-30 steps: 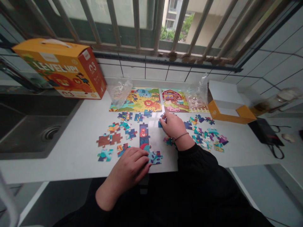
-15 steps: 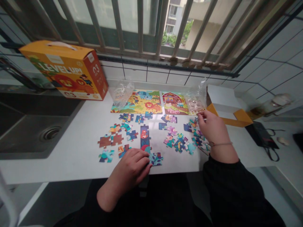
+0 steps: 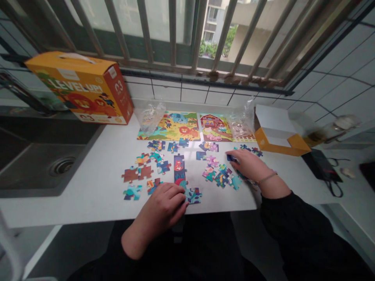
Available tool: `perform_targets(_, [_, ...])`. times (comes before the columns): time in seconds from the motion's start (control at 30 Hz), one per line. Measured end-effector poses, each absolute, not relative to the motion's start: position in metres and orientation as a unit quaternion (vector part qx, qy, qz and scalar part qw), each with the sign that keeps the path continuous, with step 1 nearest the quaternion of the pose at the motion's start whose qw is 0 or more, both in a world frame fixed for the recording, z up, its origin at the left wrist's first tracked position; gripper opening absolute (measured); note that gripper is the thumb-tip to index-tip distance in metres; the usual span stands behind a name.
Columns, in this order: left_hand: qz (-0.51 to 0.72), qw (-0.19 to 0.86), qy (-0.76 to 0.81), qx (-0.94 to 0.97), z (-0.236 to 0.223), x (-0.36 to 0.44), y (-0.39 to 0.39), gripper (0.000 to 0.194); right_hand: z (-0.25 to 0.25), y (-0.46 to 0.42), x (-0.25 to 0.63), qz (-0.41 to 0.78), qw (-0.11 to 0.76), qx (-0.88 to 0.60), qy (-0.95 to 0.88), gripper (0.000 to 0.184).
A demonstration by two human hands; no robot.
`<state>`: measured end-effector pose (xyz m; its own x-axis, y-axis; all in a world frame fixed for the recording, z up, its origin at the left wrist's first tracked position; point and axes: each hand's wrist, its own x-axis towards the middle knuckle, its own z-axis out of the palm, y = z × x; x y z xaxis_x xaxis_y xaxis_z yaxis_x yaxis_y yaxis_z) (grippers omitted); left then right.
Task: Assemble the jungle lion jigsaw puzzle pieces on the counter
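Note:
My left hand point(image 3: 164, 203) rests at the front of the counter, its fingers curled together over the lower end of a joined strip of jigsaw puzzle pieces point(image 3: 179, 168). A blue-green patterned puzzle piece point(image 3: 193, 195) sits beside its fingertips and forms the strip's corner. My right hand point(image 3: 249, 164) is closed at the right-hand cluster, thumb and fingertips on a dark blue puzzle piece point(image 3: 231, 157) that they partly cover. Loose puzzle pieces point(image 3: 222, 176) lie just left of that hand. More loose pieces point(image 3: 145, 171) spread to the left of the strip.
Two picture sheets point(image 3: 183, 127) lie at the back, with crumpled clear plastic bags point(image 3: 151, 117) on them. An orange box point(image 3: 88, 91) stands back left beside the sink point(image 3: 32, 168). An open white-and-orange box point(image 3: 281, 136) and a black device point(image 3: 320, 166) are on the right.
My right hand has moved left and slightly toward me, onto the dark blue puzzle piece. Pieces at the far right are uncovered now. My left hand stays in place.

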<state>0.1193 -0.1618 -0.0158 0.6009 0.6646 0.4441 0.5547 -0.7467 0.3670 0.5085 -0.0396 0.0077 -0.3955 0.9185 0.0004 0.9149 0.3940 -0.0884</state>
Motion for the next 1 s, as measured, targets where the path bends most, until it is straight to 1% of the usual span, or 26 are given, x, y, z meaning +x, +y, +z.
perform_targets(0.1, [0.289,0.108,0.333,0.891,-0.013,0.118,-0.164,0.004,0.015,-0.022,0.507,0.043,-0.032,-0.565,-0.823,0.046])
perform_targets(0.23, [0.281,0.103,0.327,0.896,-0.009,0.118,-0.165,0.008,0.021,-0.004,0.512,0.077,-0.065,-0.584,-0.805,0.053])
perform_targets(0.3, [0.272,0.088,0.333,0.898,-0.010,0.118,-0.164,0.008,0.020,0.003,0.514,0.092,-0.077,-0.585,-0.802,0.046])
perform_targets(0.4, [0.249,0.066,0.349,0.901,-0.014,0.119,-0.164,0.022,0.020,0.009,0.514,0.092,-0.075,-0.580,-0.806,0.030])
perform_targets(0.47, [0.233,0.065,0.353,0.904,-0.017,0.118,-0.164,0.030,0.022,0.011,0.511,0.091,-0.065,-0.572,-0.812,0.020])
perform_targets(0.53, [0.224,0.075,0.350,0.907,-0.020,0.118,-0.163,0.034,0.027,0.011,0.507,0.095,-0.053,-0.566,-0.817,0.013])
perform_targets(0.67, [0.219,0.088,0.354,0.905,-0.022,0.117,-0.163,0.034,0.043,0.012,0.487,0.109,-0.032,-0.558,-0.822,0.012])
perform_targets(0.7, [0.218,0.089,0.355,0.905,-0.022,0.117,-0.162,0.034,0.046,0.012,0.478,0.118,-0.018,-0.551,-0.826,0.012])
perform_targets(0.8, [0.217,0.089,0.356,0.904,-0.022,0.118,-0.162,0.035,0.052,0.013,0.439,0.157,0.071,-0.518,-0.838,0.013])
perform_targets(0.87, [0.219,0.090,0.358,0.903,-0.021,0.119,-0.162,0.035,0.048,0.016,0.408,0.186,0.119,-0.499,-0.838,0.008])
perform_targets(0.9, [0.220,0.091,0.358,0.903,-0.020,0.119,-0.162,0.034,0.045,0.019,0.393,0.192,0.132,-0.493,-0.838,0.008])
perform_targets(0.93, [0.220,0.093,0.357,0.903,-0.020,0.119,-0.162,0.033,0.041,0.022,0.379,0.205,0.139,-0.476,-0.844,0.013])
perform_targets(1.0, [0.221,0.097,0.357,0.902,-0.019,0.119,-0.162,0.032,0.032,0.031,0.355,0.229,0.142,-0.448,-0.852,0.030])
